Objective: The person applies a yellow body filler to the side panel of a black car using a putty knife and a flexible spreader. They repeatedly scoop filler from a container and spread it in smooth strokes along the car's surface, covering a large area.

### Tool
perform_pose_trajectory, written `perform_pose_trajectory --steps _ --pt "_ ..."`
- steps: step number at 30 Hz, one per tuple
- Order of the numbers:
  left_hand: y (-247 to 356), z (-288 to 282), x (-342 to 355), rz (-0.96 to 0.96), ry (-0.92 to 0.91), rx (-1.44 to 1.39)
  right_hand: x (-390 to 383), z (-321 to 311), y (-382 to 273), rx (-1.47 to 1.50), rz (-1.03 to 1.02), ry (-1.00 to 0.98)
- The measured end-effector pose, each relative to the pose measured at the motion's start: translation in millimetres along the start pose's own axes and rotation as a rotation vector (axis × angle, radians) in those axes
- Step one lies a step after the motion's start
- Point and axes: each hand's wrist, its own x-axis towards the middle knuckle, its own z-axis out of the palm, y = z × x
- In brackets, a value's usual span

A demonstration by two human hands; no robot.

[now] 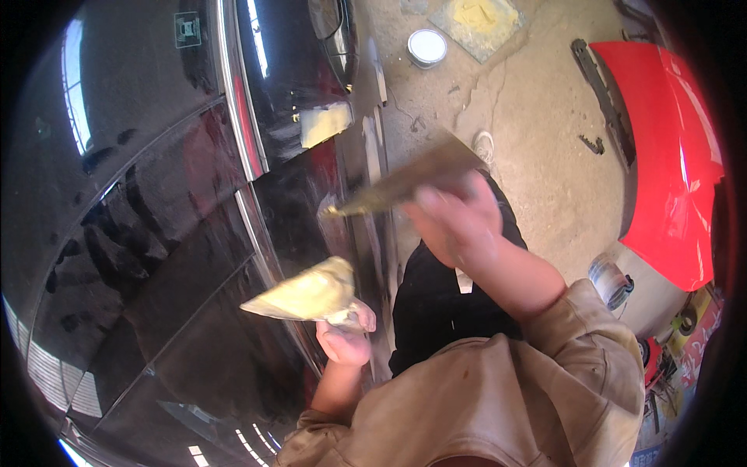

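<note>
Left hand [348, 342]: fingers curled round the narrow end of a broad scraper [305, 291], its upturned face coated in yellow paste, held over the side of a black car [194, 335]. Right hand [461, 222]: fingers clamped on the near part of a wide flat blade [424, 173], hand and tool both blurred; a dab of yellow sat at its far tip. Whether that tip touched the bodywork or hung just above, I could not tell.

Beyond the blade, on the car's side, lay a pale yellow patch [325, 124], with specks near its left edge. I judged the work partway along: the patch was spread, but its outline was uneven and it stood out plainly from the black. Plenty of paste remained on the scraper. Any smoothing of the patch looked yet to be done.

Farther out, on the concrete floor [545, 117]: a round tin [427, 48], white on top, just beside a board [476, 45] bearing more yellow paste. To the right, a glossy red body panel [673, 163], with a clear container [609, 282] near its lower end.

Count: two hands, one scraper, one blade, one patch, one tin, one board, one red panel, one clear container.
</note>
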Motion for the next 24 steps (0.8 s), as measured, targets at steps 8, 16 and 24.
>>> perform_pose_trajectory --steps 8,16,24 --pt "-24.6 -30.8 -5.9 0.178 -0.132 0.231 -22.6 -5.6 -33.0 -0.320 -0.289 -0.528" --pt "6.7 -1.4 -1.2 -0.093 0.090 0.143 -16.4 -12.0 -39.7 -0.477 -0.202 -0.428" --pt "8.5 -9.5 15.3 -0.120 -0.150 -0.086 -28.4 -18.7 -30.1 -0.596 -0.044 -0.392"
